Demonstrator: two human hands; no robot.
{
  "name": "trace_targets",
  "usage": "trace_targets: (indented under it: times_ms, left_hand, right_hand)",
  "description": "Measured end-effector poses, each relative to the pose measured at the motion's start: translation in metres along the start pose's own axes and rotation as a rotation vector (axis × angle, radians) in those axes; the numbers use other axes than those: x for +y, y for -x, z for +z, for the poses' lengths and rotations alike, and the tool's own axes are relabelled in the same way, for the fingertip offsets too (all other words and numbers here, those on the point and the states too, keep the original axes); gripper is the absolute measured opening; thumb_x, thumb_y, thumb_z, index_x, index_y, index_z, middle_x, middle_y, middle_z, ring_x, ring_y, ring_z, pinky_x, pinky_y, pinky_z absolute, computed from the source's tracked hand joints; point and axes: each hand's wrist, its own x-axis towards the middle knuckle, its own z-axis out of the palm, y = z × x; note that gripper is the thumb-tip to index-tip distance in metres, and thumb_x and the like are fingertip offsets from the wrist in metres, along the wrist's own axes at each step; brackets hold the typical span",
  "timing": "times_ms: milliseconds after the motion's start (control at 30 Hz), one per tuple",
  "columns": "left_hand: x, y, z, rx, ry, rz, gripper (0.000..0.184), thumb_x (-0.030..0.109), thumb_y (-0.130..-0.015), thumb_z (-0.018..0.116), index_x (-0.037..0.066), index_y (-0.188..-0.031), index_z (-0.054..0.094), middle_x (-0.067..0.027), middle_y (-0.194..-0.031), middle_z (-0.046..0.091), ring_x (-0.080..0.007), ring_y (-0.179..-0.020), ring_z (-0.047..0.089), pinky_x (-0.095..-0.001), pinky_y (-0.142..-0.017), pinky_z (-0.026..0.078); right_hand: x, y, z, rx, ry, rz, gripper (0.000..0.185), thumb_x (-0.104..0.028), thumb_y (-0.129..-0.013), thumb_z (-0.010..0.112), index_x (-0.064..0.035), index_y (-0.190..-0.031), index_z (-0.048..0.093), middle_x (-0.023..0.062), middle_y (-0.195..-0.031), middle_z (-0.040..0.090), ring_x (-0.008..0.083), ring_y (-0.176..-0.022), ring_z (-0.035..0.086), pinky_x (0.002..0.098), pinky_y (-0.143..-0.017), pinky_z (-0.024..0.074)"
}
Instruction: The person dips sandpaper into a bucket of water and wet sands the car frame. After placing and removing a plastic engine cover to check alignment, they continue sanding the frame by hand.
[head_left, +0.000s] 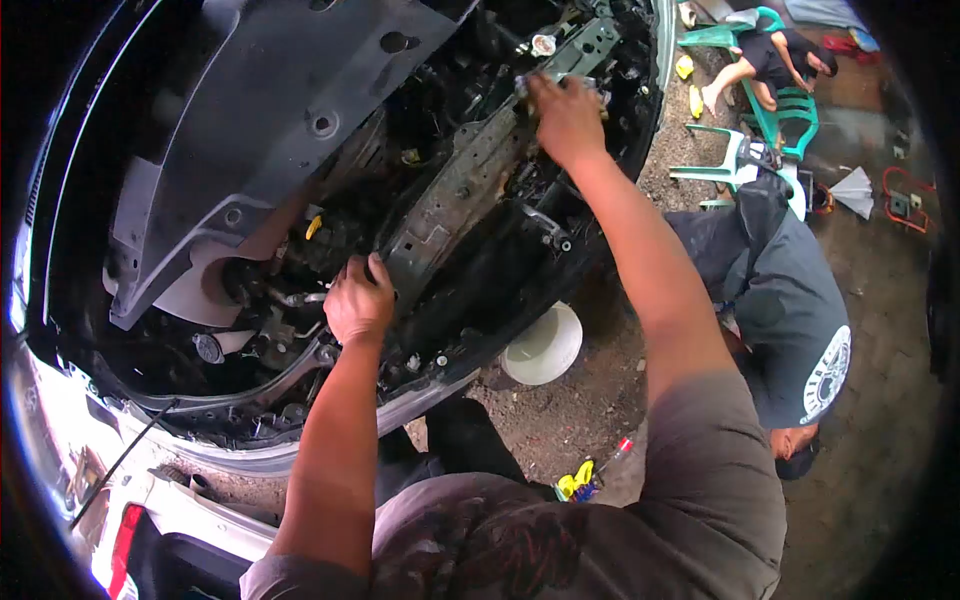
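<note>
Across the open front of a car's engine bay runs a grey metal crossmember (450, 195). My left hand (358, 300) rests at its lower left end, fingers curled over the edge. My right hand (568, 120) is at its upper right part, fingers curled over the metal near a round cap (543, 45). The fingertips of both hands are partly hidden. A yellow dipstick handle (314, 227) and a reservoir cap (208, 348) show to the left of the crossmember.
A white basin (542, 344) stands on the ground beside the bumper. A person in a dark shirt (795, 320) bends close on the right. Another person (780, 65) sits on a green chair (797, 118). Yellow-handled tools (577, 483) lie below.
</note>
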Motion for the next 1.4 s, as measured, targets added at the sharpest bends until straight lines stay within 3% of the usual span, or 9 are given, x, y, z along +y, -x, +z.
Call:
trace_targets:
  times_ms: [167,267,433,567,633,700,900,1033,1400]
  left_hand:
    - [0.004,-0.004,0.009,0.106,0.016,-0.002,0.043,0.045,-0.109,0.051,0.006,-0.104,0.07,-0.0221,-0.106,0.077,-0.0442,-0.101,0.073,-0.0554,-0.087,0.058]
    - [-0.001,-0.001,0.008,0.065,-0.048,0.004,0.045,0.047,-0.109,0.05,0.006,-0.11,0.07,-0.0228,-0.11,0.077,-0.0441,-0.103,0.073,-0.0557,-0.088,0.058]
    - [0.004,-0.004,0.011,0.113,-0.039,0.003,0.044,0.045,-0.11,0.05,0.005,-0.106,0.07,-0.022,-0.108,0.077,-0.0449,-0.102,0.073,-0.0568,-0.087,0.057]
    - [-0.005,-0.001,0.014,0.103,-0.053,0.032,0.042,0.044,-0.109,0.051,0.006,-0.107,0.069,-0.0215,-0.107,0.077,-0.0449,-0.101,0.073,-0.0575,-0.087,0.057]
    - [-0.002,-0.001,0.014,0.09,-0.081,0.009,0.042,0.043,-0.11,0.05,0.006,-0.11,0.071,-0.0222,-0.108,0.077,-0.0452,-0.102,0.073,-0.0574,-0.088,0.057]
    - [-0.001,-0.007,0.016,0.115,-0.006,0.045,0.043,0.043,-0.11,0.049,0.007,-0.115,0.072,-0.0237,-0.108,0.077,-0.0458,-0.103,0.073,-0.057,-0.089,0.057]
    - [0.001,-0.001,0.015,0.118,-0.064,0.022,0.044,0.045,-0.11,0.049,0.007,-0.112,0.071,-0.0227,-0.109,0.078,-0.0463,-0.101,0.073,-0.0577,-0.088,0.057]
    - [0.0,-0.002,0.016,0.078,-0.096,0.001,0.045,0.046,-0.11,0.049,0.006,-0.107,0.071,-0.0234,-0.106,0.077,-0.0464,-0.099,0.073,-0.0583,-0.085,0.057]
    - [0.011,-0.002,0.015,0.074,-0.098,-0.021,0.044,0.046,-0.109,0.05,0.007,-0.107,0.072,-0.0224,-0.104,0.077,-0.0455,-0.1,0.073,-0.0569,-0.087,0.058]
  right_hand:
    - [-0.036,0.035,0.015,0.1,-0.083,-0.244,0.058,-0.01,-0.094,0.058,-0.016,-0.151,0.061,0.008,-0.15,0.065,0.0346,-0.136,0.055,0.0583,-0.109,0.0426]
    - [0.006,-0.001,0.016,0.017,-0.028,0.076,0.065,-0.008,-0.089,0.061,-0.0139,-0.153,0.057,0.0082,-0.166,0.051,0.0372,-0.149,0.047,0.055,-0.11,0.0429]
    - [-0.049,0.033,0.03,0.067,-0.128,-0.154,0.068,-0.009,-0.091,0.058,-0.0071,-0.159,0.051,0.0141,-0.167,0.049,0.0353,-0.157,0.041,0.0606,-0.124,0.0349]
    - [-0.015,0.003,0.031,0.159,-0.164,0.073,0.069,-0.005,-0.091,0.055,-0.0026,-0.159,0.049,0.0167,-0.166,0.048,0.0374,-0.158,0.039,0.0609,-0.12,0.0403]
    - [-0.046,0.009,-0.008,-0.121,-0.212,0.199,0.062,-0.009,-0.098,0.052,-0.0018,-0.159,0.049,0.018,-0.167,0.048,0.0364,-0.158,0.039,0.0581,-0.121,0.0384]
    - [-0.059,0.042,0.036,0.083,-0.21,-0.112,0.06,-0.011,-0.1,0.049,-0.0001,-0.158,0.049,0.019,-0.167,0.047,0.0371,-0.158,0.039,0.0598,-0.122,0.0379]
    - [-0.048,-0.001,0.029,0.065,-0.135,0.236,0.06,-0.011,-0.101,0.049,0.0032,-0.159,0.048,0.0194,-0.169,0.045,0.0401,-0.155,0.041,0.0583,-0.124,0.037]
    - [-0.086,0.047,0.02,-0.082,-0.183,-0.062,0.066,-0.011,-0.099,0.05,-0.0015,-0.164,0.044,0.0186,-0.172,0.04,0.0341,-0.162,0.033,0.0572,-0.126,0.0347]
    - [-0.079,0.039,-0.014,-0.165,0.054,-0.057,0.062,-0.018,-0.101,0.052,0.0001,-0.161,0.046,0.0185,-0.17,0.043,0.0379,-0.159,0.039,0.062,-0.122,0.0384]
